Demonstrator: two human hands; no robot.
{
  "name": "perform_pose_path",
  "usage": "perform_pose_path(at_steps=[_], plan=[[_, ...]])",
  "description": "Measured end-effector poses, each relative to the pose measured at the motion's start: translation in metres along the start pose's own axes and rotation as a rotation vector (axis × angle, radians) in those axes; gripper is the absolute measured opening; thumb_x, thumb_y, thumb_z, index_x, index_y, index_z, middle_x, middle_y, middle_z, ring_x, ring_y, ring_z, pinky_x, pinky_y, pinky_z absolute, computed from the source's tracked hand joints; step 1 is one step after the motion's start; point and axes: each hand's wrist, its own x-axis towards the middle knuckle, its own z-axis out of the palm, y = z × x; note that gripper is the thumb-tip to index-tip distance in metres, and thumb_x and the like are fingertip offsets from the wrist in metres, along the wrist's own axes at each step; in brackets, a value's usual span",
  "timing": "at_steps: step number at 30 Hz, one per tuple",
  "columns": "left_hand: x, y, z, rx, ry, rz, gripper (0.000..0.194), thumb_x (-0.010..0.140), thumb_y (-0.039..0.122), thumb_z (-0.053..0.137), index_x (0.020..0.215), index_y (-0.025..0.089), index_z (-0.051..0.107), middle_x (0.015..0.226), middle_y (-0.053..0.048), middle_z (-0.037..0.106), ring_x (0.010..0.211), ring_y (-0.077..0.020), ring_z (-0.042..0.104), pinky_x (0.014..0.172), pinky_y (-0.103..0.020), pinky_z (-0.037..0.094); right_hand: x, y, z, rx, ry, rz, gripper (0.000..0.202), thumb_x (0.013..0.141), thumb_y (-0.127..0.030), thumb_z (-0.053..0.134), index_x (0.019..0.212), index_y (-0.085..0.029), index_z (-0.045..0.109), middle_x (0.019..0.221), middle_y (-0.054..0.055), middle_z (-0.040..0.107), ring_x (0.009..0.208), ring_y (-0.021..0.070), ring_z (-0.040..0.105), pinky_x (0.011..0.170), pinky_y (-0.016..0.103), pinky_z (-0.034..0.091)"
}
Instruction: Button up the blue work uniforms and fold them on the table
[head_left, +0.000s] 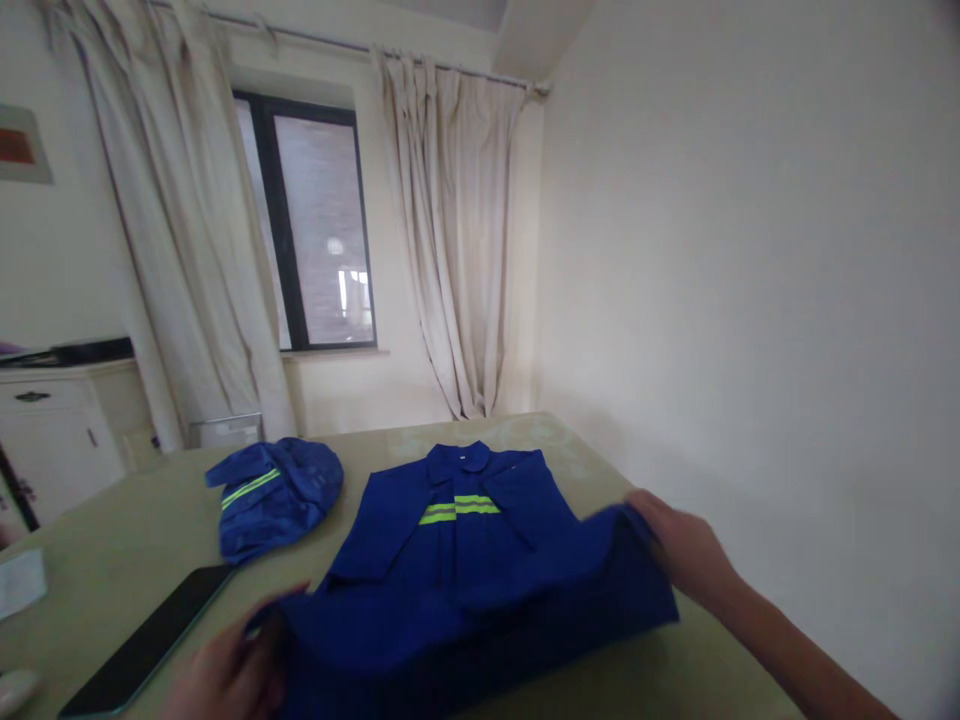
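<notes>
A blue work jacket (450, 540) with yellow-green reflective strips lies front up on the table, collar pointing away from me. Its lower part is raised toward me. My right hand (679, 545) grips the right corner of this raised hem, fingers closed on the cloth. At the lower left, my left hand (232, 665) is closed on the other corner, somewhat blurred by motion. Between both hands the cloth hangs in a loose, slightly sagging band. The sleeves appear laid inward over the jacket's front.
A crumpled blue garment (281, 500) with a reflective strip lies left of the jacket. Nearer is a flat black device (150, 640), with a pale item (21, 583) at the left edge. The green-covered table (517, 432) stands close to a wall on the right.
</notes>
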Motion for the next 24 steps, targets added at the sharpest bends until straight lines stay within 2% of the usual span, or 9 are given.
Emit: perform_pose_path(at_steps=[2,4,6,8,10,14,18,22,24], plan=[[0.063,0.041,0.02,-0.116,0.046,0.055,0.057,0.087,0.055,0.054,0.131,0.02,0.062,0.058,-0.002,0.069,0.055,-0.0277,0.07,0.054,-0.039,0.06,0.081,-0.027,-0.003,0.036,-0.03,0.171,0.028,0.093,-0.019,0.046,0.108,-0.023,0.068,0.106,0.008,0.076,0.097,0.0242,0.071,0.082,0.032,0.052],[0.114,0.073,0.04,-0.347,0.159,0.158,0.064,0.091,0.048,0.049,0.147,0.017,0.045,0.093,-0.009,0.078,0.084,-0.0255,0.076,0.074,-0.038,0.063,0.134,-0.046,0.004,0.068,0.001,0.34,0.031,0.099,-0.024,0.04,0.114,-0.018,0.066,0.106,0.012,0.075,0.099,0.0245,0.07,0.085,0.032,0.051],[0.145,0.078,0.057,-0.358,0.254,0.227,0.071,0.092,0.043,0.05,0.155,0.018,0.031,0.122,-0.013,0.072,0.109,-0.0241,0.072,0.093,-0.039,0.059,0.151,-0.054,0.024,0.059,0.036,0.404,0.039,0.102,-0.029,0.038,0.13,-0.012,0.058,0.125,0.02,0.068,0.113,0.0277,0.066,0.092,0.035,0.05],[0.154,0.054,0.07,-0.146,0.28,0.18,0.078,0.09,0.043,0.051,0.157,0.012,0.026,0.132,-0.019,0.066,0.118,-0.0282,0.067,0.102,-0.044,0.053,0.135,-0.051,0.055,0.061,0.022,0.429,0.048,0.1,-0.036,0.044,0.138,-0.008,0.052,0.136,0.024,0.06,0.121,0.0312,0.063,0.097,0.039,0.049],[0.146,0.012,0.078,0.15,0.275,0.133,0.078,0.087,0.046,0.05,0.151,0.004,0.036,0.134,-0.024,0.063,0.125,-0.0358,0.062,0.108,-0.051,0.047,0.1,-0.04,0.088,0.116,-0.066,0.443,0.052,0.098,-0.042,0.046,0.135,-0.006,0.054,0.133,0.026,0.062,0.12,0.0337,0.064,0.1,0.043,0.049],[0.112,-0.05,0.08,0.44,0.211,0.118,0.054,0.081,0.054,0.052,0.114,0.014,0.068,0.121,-0.019,0.07,0.125,-0.0419,0.059,0.111,-0.057,0.041,0.032,-0.015,0.128,0.343,-0.052,0.384,0.046,0.089,-0.044,0.053,0.124,-0.016,0.061,0.125,0.017,0.07,0.119,0.0315,0.065,0.105,0.045,0.047],[0.082,-0.049,0.058,0.2,0.082,0.119,0.042,0.073,0.057,0.062,0.091,0.02,0.071,0.103,-0.013,0.076,0.114,-0.0397,0.066,0.108,-0.049,0.047,0.001,0.0,0.114,0.615,-0.011,0.378,0.047,0.087,-0.051,0.049,0.121,-0.02,0.063,0.106,0.011,0.076,0.101,0.0292,0.073,0.091,0.044,0.056],[0.05,-0.047,0.024,-0.07,-0.154,-0.123,0.044,0.051,0.06,0.081,0.078,0.026,0.07,0.085,-0.005,0.079,0.099,-0.0399,0.071,0.094,-0.05,0.059,-0.022,0.022,0.083,0.726,-0.285,0.355,0.046,0.086,-0.049,0.051,0.122,-0.023,0.064,0.08,0.004,0.075,0.067,0.0241,0.071,0.061,0.036,0.057],[0.036,-0.049,0.014,-0.151,-0.182,-0.218,0.047,0.043,0.058,0.086,0.075,0.027,0.07,0.078,-0.003,0.079,0.095,-0.0401,0.073,0.087,-0.05,0.062,-0.028,0.024,0.07,0.571,-0.314,0.316,0.042,0.083,-0.042,0.055,0.118,-0.023,0.066,0.079,0.004,0.074,0.067,0.0235,0.07,0.064,0.036,0.057]])
